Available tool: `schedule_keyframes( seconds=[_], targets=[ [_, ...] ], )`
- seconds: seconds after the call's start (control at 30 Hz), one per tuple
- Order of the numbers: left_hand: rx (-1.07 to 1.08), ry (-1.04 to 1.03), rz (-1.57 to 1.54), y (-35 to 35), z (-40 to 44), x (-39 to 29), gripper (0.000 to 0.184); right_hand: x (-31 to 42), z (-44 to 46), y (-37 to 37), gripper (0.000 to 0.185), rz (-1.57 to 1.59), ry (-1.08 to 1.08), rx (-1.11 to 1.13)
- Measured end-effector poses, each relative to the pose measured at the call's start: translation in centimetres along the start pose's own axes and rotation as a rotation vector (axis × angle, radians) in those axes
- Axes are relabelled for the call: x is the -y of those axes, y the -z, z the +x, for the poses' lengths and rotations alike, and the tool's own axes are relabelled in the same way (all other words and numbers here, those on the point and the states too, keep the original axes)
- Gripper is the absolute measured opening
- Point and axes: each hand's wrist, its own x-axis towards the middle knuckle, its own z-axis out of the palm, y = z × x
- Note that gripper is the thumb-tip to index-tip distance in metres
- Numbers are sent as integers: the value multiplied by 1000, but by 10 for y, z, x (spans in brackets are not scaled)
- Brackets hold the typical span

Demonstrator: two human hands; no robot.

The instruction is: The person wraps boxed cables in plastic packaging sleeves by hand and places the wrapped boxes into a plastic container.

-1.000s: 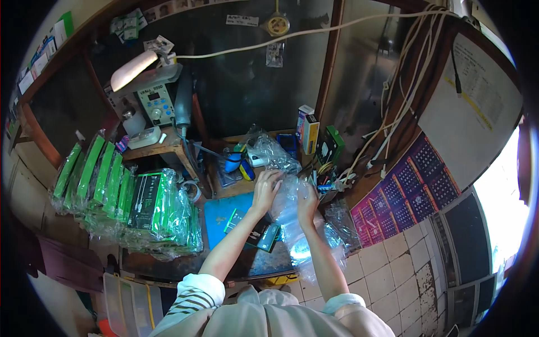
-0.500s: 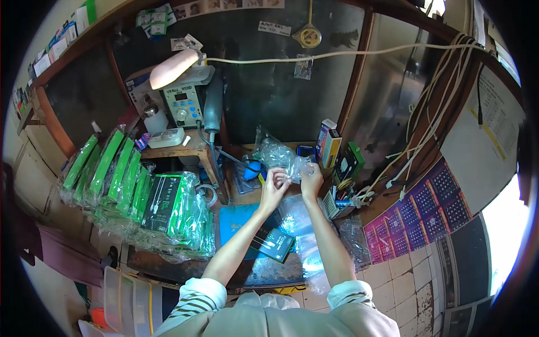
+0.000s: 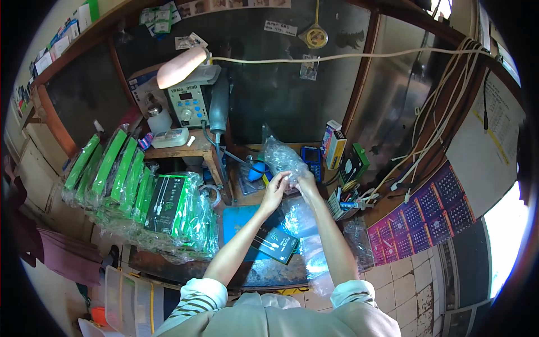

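Over the bench, both hands grip a crinkled clear plastic bag [image 3: 279, 153], which stands up and away from them. My left hand [image 3: 274, 190] has its fingers pinched at the bag's near end. My right hand [image 3: 304, 184] is closed round the same end, close beside the left. Any contents of the bag cannot be made out. Below my forearms a black box [image 3: 279, 246] with a picture of white cables lies on the blue mat [image 3: 236, 218]. A long clear plastic sheet [image 3: 313, 255] runs under my right forearm.
Plastic-wrapped green and black boxes [image 3: 168, 203] are stacked at left. A hot-air station [image 3: 191, 106] stands on a small wooden shelf under a lamp [image 3: 181, 67]. A blue phone [image 3: 311, 156], upright boxes [image 3: 334, 147] and a pen basket [image 3: 340, 206] are at right, near hanging cables [image 3: 418, 126].
My hands have drawn closer together and down slightly, gathering the bag's near end. The blue phone behind now shows more fully. The whole view has shifted slightly.
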Motion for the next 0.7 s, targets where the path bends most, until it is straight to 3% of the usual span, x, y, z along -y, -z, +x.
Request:
schedule_keyframes(
  seconds=[0.07, 0.13, 0.2, 0.23, 0.27, 0.3, 0.33, 0.43, 0.53, 0.6, 0.67, 0.7],
  targets=[
    [-52, 76, -3, -1, -3, -6, 24, -11, 10, -5, 23, -39, 103, -68],
    [-73, 113, -53, -2, 1, -4, 22, -4, 6, -16, 27, -380, 229, -144],
    [-234, 49, 121, -3, 9, 0, 20, 6, -4, -21, 37, -477, 240, -92],
    [-262, 47, -16, -4, 13, 2, 17, -4, -1, -17, 42, -678, 357, -81],
    [-319, -30, 76, -2, 17, 14, 15, -11, -1, -12, 47, -881, 476, -69],
    [-318, 68, 41, -1, 19, 17, 12, -1, -13, -14, 51, -816, 428, 26],
    [-315, 166, 6, 0, 19, 21, 10, 9, -29, -13, 48, -1048, 566, 6],
    [-284, 225, -120, -4, 22, 34, 8, 14, -46, -8, 41, -1004, 648, -35],
    [-186, 169, -138, -10, 15, 24, 18, 9, -40, 2, 37, -739, 504, 108],
    [-143, 166, -137, -10, 12, 20, 20, 7, -22, 9, 42, -901, 588, 142],
    [-61, 161, -135, -9, 9, 15, 26, 10, -13, 8, 51, -858, 571, 175],
    [-40, 123, -115, -9, 9, 12, 27, 16, -12, 5, 55, -854, 463, 148]
  ],
)
